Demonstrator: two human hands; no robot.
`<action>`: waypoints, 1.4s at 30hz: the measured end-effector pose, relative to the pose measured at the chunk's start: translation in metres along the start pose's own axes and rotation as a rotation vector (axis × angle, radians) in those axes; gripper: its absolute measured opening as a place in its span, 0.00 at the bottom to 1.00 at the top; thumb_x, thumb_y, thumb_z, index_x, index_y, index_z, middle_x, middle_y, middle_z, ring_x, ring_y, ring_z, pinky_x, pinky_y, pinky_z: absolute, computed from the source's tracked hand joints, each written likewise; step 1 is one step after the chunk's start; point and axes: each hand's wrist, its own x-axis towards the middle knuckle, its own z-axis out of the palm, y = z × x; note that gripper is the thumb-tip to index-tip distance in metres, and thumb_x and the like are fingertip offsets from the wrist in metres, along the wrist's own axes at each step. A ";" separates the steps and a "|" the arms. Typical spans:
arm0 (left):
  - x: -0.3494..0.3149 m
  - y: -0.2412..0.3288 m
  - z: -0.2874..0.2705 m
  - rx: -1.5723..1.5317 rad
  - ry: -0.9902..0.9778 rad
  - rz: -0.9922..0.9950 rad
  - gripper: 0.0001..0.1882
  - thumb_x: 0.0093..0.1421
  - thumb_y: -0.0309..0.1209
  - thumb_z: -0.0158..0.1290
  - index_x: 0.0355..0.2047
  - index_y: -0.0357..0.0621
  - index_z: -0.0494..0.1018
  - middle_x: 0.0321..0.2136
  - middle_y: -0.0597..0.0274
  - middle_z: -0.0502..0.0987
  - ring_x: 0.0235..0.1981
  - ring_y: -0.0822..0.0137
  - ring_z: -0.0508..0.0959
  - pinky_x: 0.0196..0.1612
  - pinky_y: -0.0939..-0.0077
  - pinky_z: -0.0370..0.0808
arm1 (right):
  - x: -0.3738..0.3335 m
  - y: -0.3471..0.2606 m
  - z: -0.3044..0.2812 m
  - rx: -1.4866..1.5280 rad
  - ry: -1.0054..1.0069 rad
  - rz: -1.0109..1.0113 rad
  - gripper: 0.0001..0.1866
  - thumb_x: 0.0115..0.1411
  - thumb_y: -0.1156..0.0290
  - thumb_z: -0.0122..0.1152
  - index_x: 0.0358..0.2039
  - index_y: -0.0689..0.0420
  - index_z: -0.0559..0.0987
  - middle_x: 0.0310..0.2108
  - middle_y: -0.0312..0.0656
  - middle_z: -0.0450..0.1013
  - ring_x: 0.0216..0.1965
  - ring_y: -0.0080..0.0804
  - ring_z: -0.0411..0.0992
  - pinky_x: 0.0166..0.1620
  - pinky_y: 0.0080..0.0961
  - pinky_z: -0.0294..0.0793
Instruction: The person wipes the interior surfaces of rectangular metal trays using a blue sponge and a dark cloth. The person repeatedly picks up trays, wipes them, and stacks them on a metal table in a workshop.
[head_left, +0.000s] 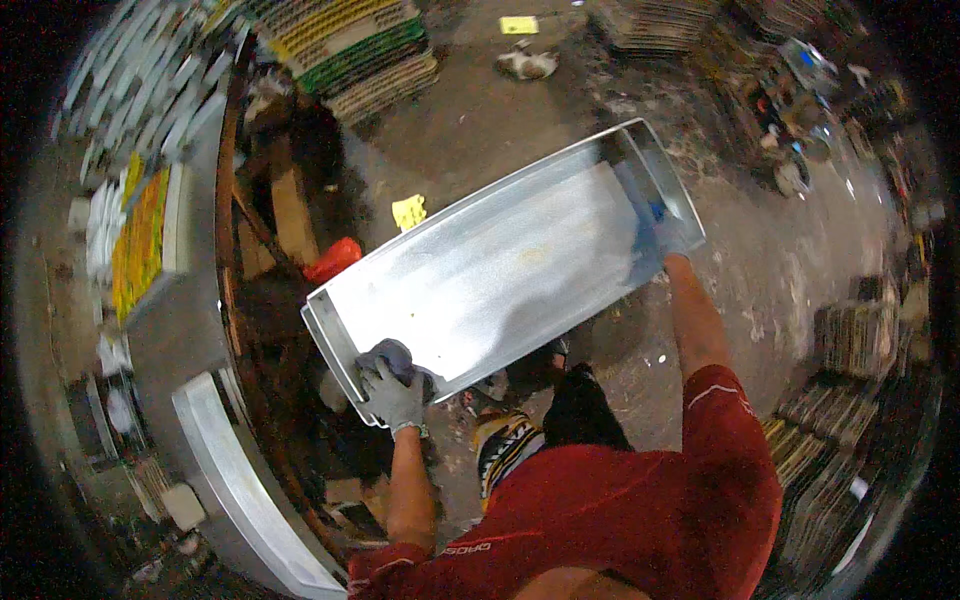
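A long, shallow silver metal tray (470, 270) with raised walls is held up at a slant before me, its right end farther away. At its near left corner is my left hand (395, 398) in a grey glove, closed around a dark rounded wad (388, 357) that looks like cloth and lies against the tray. My right hand (678, 252) is at the tray's right end, supporting it by the near edge; its fingers are mostly hidden by the tray wall. A bluish patch shows inside the tray beside that hand.
A metal-topped bench (185, 330) runs along my left, carrying a long pale metal piece (245, 480) and a yellow-orange stack (145, 240). Stacked panels (350, 50) stand ahead. A red bag (333, 259) sits by the bench. A white-and-brown cat-like shape (528, 65) lies on the floor (450, 120).
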 end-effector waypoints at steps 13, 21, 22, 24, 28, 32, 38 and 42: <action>0.043 -0.049 0.014 -0.771 0.134 -0.081 0.27 0.60 0.34 0.61 0.58 0.42 0.72 0.44 0.51 0.80 0.45 0.57 0.82 0.55 0.58 0.74 | -0.215 -0.194 0.066 0.785 -0.550 -0.311 0.13 0.60 0.62 0.66 0.35 0.60 0.83 0.31 0.35 0.80 0.32 0.23 0.71 0.34 0.30 0.72; -0.019 -0.217 -0.008 -1.760 0.368 -0.274 0.29 0.60 0.30 0.54 0.62 0.38 0.67 0.54 0.56 0.75 0.52 0.61 0.75 0.58 0.66 0.72 | -0.468 -0.473 0.067 0.867 -0.516 -0.398 0.15 0.63 0.59 0.65 0.38 0.59 0.84 0.30 0.47 0.81 0.33 0.39 0.80 0.39 0.36 0.77; -0.032 -0.240 -0.012 -1.881 0.328 -0.338 0.31 0.60 0.31 0.55 0.64 0.39 0.66 0.56 0.57 0.73 0.55 0.60 0.74 0.60 0.64 0.71 | -0.478 -0.479 0.073 0.698 -0.645 -0.410 0.16 0.64 0.58 0.64 0.39 0.58 0.84 0.30 0.44 0.81 0.33 0.36 0.79 0.39 0.35 0.77; -0.055 -0.274 -0.016 -1.896 0.277 -0.474 0.30 0.64 0.33 0.53 0.67 0.42 0.65 0.58 0.56 0.74 0.54 0.60 0.76 0.59 0.64 0.73 | -0.483 -0.475 0.079 0.959 -0.900 -0.293 0.16 0.66 0.57 0.62 0.42 0.58 0.83 0.32 0.41 0.81 0.32 0.31 0.78 0.38 0.33 0.76; -0.059 -0.262 -0.004 -1.808 0.210 -0.500 0.32 0.65 0.37 0.58 0.67 0.40 0.65 0.60 0.57 0.73 0.56 0.60 0.74 0.61 0.65 0.70 | -0.479 -0.466 0.059 1.130 -0.970 -0.256 0.19 0.68 0.57 0.60 0.44 0.61 0.82 0.32 0.44 0.81 0.32 0.36 0.78 0.39 0.38 0.77; -0.015 -0.172 0.020 -1.341 0.267 -0.291 0.30 0.67 0.38 0.58 0.64 0.36 0.67 0.58 0.50 0.73 0.56 0.58 0.75 0.61 0.63 0.70 | -0.497 -0.477 0.031 0.592 -0.718 -0.567 0.19 0.68 0.58 0.59 0.47 0.62 0.80 0.34 0.49 0.81 0.34 0.47 0.78 0.45 0.45 0.77; 0.053 -0.143 0.035 -0.907 0.344 -0.077 0.26 0.63 0.35 0.59 0.60 0.41 0.70 0.49 0.39 0.75 0.52 0.40 0.76 0.56 0.51 0.73 | -0.448 -0.435 0.051 1.067 -0.953 -0.741 0.24 0.69 0.59 0.61 0.60 0.60 0.75 0.50 0.48 0.79 0.48 0.36 0.77 0.55 0.40 0.75; 0.060 -0.242 0.058 -0.799 0.336 -0.223 0.28 0.65 0.36 0.58 0.62 0.36 0.67 0.57 0.38 0.74 0.57 0.43 0.77 0.57 0.52 0.74 | -0.289 -0.351 0.038 1.260 -0.786 -0.205 0.07 0.66 0.63 0.65 0.39 0.52 0.80 0.31 0.33 0.77 0.27 0.23 0.71 0.31 0.28 0.77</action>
